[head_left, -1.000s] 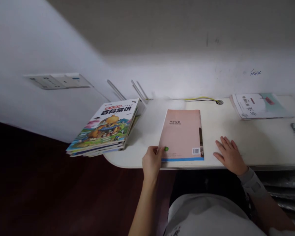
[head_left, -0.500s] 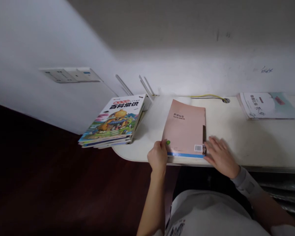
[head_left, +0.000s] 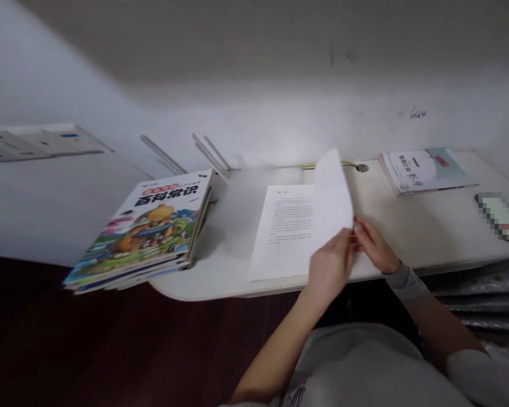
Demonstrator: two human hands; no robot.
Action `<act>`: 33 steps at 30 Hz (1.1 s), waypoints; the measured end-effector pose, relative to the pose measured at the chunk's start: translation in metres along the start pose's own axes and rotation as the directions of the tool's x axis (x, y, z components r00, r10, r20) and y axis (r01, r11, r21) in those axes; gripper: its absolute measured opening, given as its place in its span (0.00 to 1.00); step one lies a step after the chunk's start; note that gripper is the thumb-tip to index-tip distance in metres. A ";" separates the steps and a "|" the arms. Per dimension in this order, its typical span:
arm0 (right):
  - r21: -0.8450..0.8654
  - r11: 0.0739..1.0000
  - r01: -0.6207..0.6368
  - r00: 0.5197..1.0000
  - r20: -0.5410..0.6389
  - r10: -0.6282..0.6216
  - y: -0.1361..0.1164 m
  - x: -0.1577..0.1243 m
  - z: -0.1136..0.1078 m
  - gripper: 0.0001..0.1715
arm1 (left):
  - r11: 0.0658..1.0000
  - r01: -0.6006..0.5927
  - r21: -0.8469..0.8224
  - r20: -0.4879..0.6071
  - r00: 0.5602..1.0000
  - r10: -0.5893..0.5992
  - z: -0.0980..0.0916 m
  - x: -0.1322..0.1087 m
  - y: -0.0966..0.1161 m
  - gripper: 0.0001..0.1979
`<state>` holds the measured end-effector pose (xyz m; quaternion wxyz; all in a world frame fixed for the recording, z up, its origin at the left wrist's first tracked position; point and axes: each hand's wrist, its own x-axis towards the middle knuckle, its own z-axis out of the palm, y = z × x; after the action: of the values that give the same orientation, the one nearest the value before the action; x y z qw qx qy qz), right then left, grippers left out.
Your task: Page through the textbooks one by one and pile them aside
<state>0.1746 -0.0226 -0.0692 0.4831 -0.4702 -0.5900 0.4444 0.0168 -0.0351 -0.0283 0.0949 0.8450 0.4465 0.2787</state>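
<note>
An open book [head_left: 282, 249] lies on the white desk, with printed text on its left page. Its lifted leaves [head_left: 333, 192] stand up and curve, showing a blank white side. My left hand [head_left: 331, 263] is closed on the lower right edge of these leaves, its fingertips partly hidden. Just to the right, my right hand [head_left: 376, 247] has its thumb and fingers pinched at the same edge, close against the left hand. The book's cover is out of sight.
A stack of picture books [head_left: 152, 226] overhangs the desk's left end. Another book [head_left: 426, 169] lies at the back right, near a cable hole [head_left: 362, 168]. A phone-like object [head_left: 503, 217], blurred out, rests at the far right. A socket panel [head_left: 42, 142] is on the left wall.
The pink-covered book was closed and is now open, its leaves raised. My left hand moved from the book's left corner to the right edge, beside my right hand. The view shifted right.
</note>
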 end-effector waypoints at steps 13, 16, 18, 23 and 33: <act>-0.878 0.472 -0.076 0.967 -0.180 -0.179 0.042 -0.010 -0.066 0.36 | 0.828 -0.374 0.418 0.275 0.921 0.277 0.041 0.008 -0.026 0.19; -0.953 0.297 -0.064 0.989 -0.101 -0.112 0.049 -0.017 -0.063 0.36 | 0.825 -0.405 0.393 0.297 0.906 0.303 0.052 0.005 -0.025 0.19; -0.963 0.263 -0.062 0.993 -0.087 -0.085 0.052 -0.018 -0.063 0.32 | 0.821 -0.428 0.379 0.310 0.894 0.323 0.056 0.003 -0.025 0.20; -0.953 0.293 -0.077 0.991 -0.105 -0.078 0.052 -0.017 -0.064 0.27 | 0.820 -0.443 0.363 0.344 0.881 0.324 0.057 0.004 -0.027 0.21; -0.915 0.398 -0.063 0.975 -0.142 -0.171 0.047 -0.013 -0.069 0.18 | 0.847 -0.419 0.326 0.405 0.872 0.275 0.053 0.007 -0.024 0.23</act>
<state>0.2494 -0.0232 -0.1077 0.2205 -0.6828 -0.6963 -0.0209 0.0325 -0.0104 -0.0796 -0.0581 0.9487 0.3079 0.0415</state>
